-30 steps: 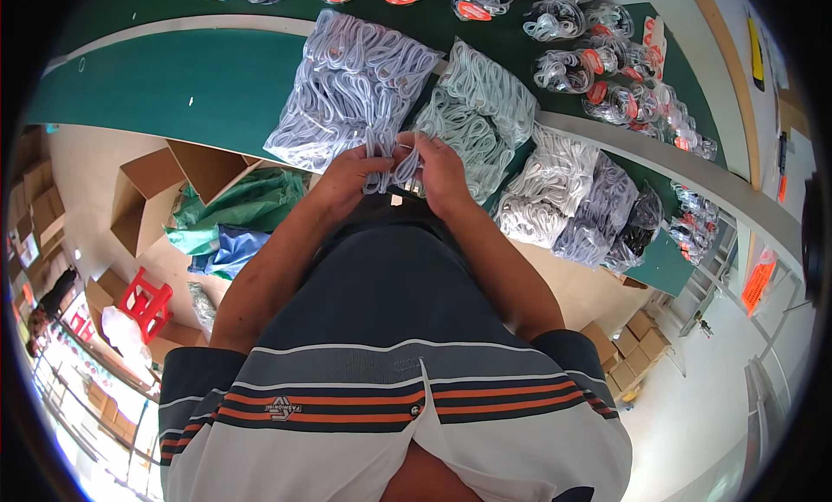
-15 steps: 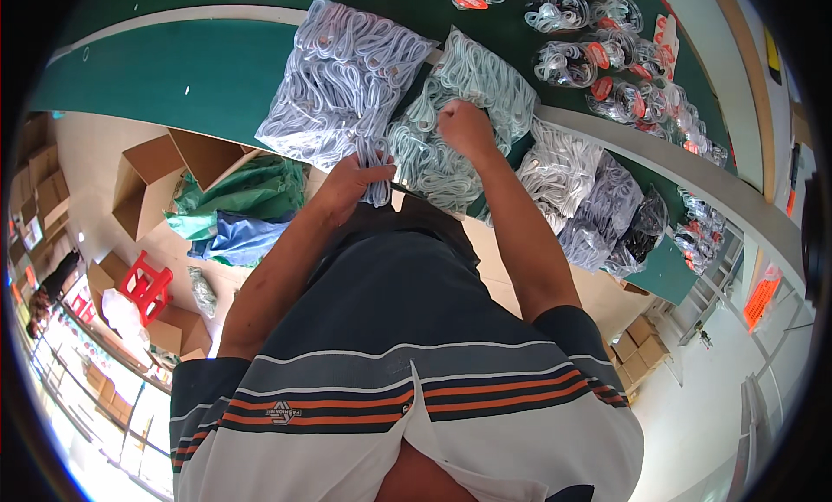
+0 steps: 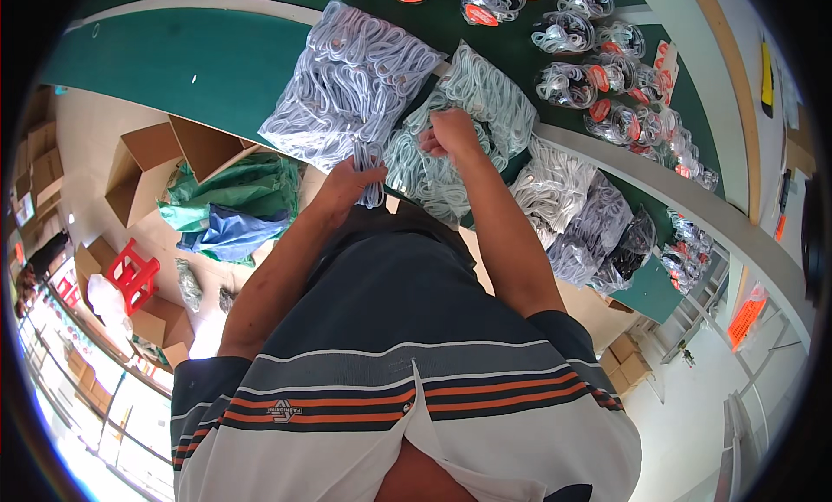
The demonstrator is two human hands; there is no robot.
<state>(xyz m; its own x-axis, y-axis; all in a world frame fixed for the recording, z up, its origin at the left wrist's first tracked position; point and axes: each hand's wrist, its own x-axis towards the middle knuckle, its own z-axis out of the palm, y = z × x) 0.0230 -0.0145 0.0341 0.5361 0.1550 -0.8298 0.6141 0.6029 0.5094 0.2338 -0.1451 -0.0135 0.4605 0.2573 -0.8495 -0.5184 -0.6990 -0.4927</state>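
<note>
My left hand (image 3: pixel 351 186) is closed round a small bundle of pale lilac-grey cords (image 3: pixel 371 162) at the near edge of the green table. Just beyond it lies a clear bag (image 3: pixel 347 73) packed with looped cords of the same colour. To its right is a bag of pale green cords (image 3: pixel 494 90), with loops spread at its near side. My right hand (image 3: pixel 452 133) is over these green loops, its fingers curled and pinched together. What is between those fingertips, if anything, I cannot make out.
Bags of white cords (image 3: pixel 555 185) and grey cords (image 3: pixel 589 229) lie to the right. Several coiled cords with red labels (image 3: pixel 568 84) stand in rows behind a pale curved rail (image 3: pixel 624 153). An open carton (image 3: pixel 143 168) and green sacking (image 3: pixel 195 198) lie at the left, below a green tabletop (image 3: pixel 165 73).
My right hand has drawn slightly towards me and left over the green cords, and turned so its curled fingers show. My left hand keeps its hold on the bundle. The view has shifted a little.
</note>
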